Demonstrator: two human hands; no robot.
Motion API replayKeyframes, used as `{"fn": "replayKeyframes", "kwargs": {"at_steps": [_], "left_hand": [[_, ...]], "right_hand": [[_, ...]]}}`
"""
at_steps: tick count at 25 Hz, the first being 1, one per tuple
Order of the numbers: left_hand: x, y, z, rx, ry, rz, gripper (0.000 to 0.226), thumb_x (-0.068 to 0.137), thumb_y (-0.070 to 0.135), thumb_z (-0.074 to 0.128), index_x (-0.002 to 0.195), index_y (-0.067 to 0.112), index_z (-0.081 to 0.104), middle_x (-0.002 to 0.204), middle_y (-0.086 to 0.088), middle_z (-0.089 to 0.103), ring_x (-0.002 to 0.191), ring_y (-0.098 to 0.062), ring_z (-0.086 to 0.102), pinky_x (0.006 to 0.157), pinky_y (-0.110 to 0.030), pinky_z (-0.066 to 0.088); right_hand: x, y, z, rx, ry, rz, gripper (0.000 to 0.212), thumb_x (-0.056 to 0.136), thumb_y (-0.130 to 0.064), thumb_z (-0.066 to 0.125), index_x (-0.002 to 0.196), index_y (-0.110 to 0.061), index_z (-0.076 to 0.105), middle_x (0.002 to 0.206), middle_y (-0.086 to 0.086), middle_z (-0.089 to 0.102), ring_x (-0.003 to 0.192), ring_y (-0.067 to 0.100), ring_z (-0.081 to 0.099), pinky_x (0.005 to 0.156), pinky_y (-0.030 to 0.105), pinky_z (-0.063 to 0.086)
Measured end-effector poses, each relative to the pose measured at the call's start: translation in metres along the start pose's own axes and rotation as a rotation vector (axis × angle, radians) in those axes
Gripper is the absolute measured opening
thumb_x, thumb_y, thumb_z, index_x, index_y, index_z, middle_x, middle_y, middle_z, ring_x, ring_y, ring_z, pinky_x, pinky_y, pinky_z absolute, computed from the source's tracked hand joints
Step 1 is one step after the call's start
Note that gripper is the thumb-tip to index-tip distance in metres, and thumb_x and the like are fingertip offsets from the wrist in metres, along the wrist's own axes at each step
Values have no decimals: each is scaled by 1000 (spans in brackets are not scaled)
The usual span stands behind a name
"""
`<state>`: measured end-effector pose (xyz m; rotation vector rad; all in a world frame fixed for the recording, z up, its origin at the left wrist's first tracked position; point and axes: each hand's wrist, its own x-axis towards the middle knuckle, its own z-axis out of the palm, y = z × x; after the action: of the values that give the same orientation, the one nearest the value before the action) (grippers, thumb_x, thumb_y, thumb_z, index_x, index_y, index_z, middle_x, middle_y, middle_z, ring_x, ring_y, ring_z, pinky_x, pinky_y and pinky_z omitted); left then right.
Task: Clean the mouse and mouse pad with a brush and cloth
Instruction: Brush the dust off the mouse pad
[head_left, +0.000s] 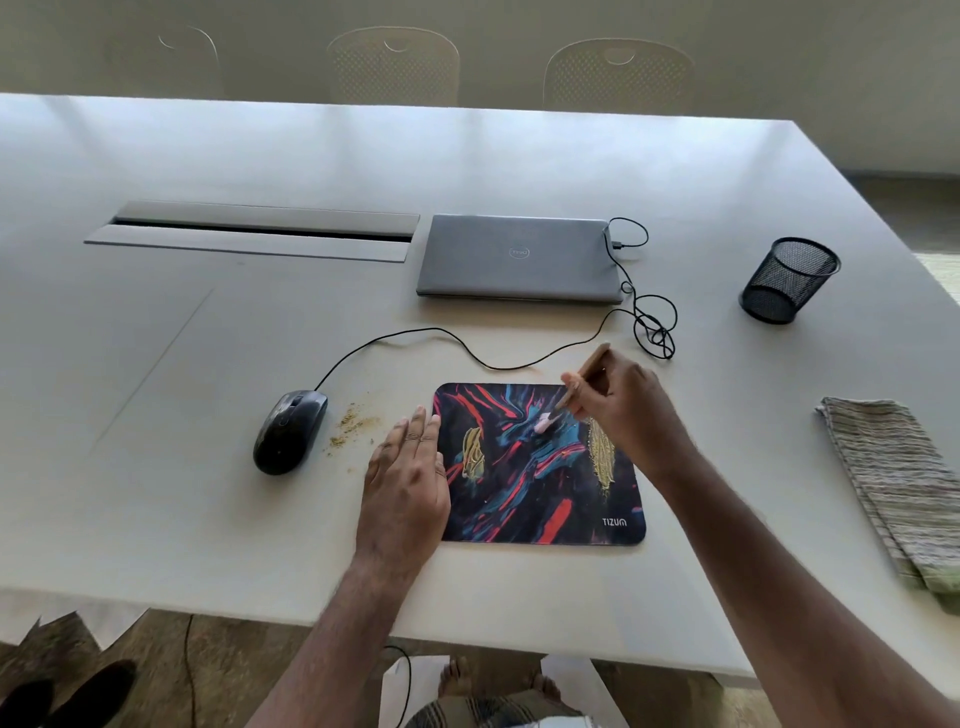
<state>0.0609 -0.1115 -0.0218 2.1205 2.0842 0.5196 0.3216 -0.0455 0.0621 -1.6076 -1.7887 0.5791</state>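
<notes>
We see the right hand (623, 402) pinching a slim wooden brush (571, 389) between curled fingers, the handle slanting up and away past the knuckles and the pale bristles touching the mouse pad (540, 467) just ahead of and to the left of that grip. The pad lies flat on the white table (208, 519), its colourful print streaked with yellowish dust on both sides of the bristles. Across the pad from the grip, the left hand (408, 483) lies flat with its fingers straight and together, pressing the pad's left edge and the table beside it. Beyond that hand, further left, sits the black mouse (289, 431), with crumbs (350, 423) scattered between it and the pad. Well to the right of the grip the striped cloth (898, 488) lies folded. Behind the grip are a closed laptop (519, 260) and a mesh cup (789, 280).
</notes>
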Motion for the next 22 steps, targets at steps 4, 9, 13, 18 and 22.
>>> {"fn": "replayKeyframes", "kwargs": {"at_steps": [4, 9, 13, 18, 22], "left_hand": [[0, 0, 0, -6, 0, -1, 57, 104, 29, 28, 158, 17, 38, 165, -3, 36, 153, -19, 30, 125, -34, 17], [0, -1, 2, 7, 10, 8, 57, 103, 27, 29, 157, 15, 41, 164, -3, 38, 151, -20, 33, 125, -36, 21], [1, -2, 3, 16, 13, 11, 57, 103, 28, 28, 156, 15, 42, 163, -4, 39, 151, -21, 34, 126, -38, 23], [0, -1, 3, 15, 20, 12, 56, 103, 28, 30, 156, 15, 43, 163, -5, 40, 151, -22, 35, 125, -37, 21], [0, -2, 4, 23, 30, 20, 57, 102, 29, 28, 155, 13, 44, 162, -6, 41, 150, -24, 37, 124, -37, 22]], "right_hand": [[4, -1, -10, -27, 151, -2, 26, 99, -33, 72, 88, -12, 60, 74, -4, 74, 64, 9, 72, 60, 23, 57], [-6, 2, 3, 127, 5, 41, 24, 99, -33, 72, 89, -13, 61, 72, -4, 77, 65, 7, 76, 65, 27, 64], [3, 9, -16, -29, 228, 18, 27, 99, -24, 74, 84, -9, 58, 62, -15, 63, 60, -17, 63, 57, 1, 41], [-16, 5, 0, 135, 64, 0, 25, 99, -30, 74, 89, -11, 61, 70, -5, 76, 61, 1, 74, 61, 24, 60], [-17, 21, -9, -5, 266, 10, 26, 98, -31, 74, 87, -11, 60, 67, -14, 68, 61, 1, 67, 62, 29, 53]]}}
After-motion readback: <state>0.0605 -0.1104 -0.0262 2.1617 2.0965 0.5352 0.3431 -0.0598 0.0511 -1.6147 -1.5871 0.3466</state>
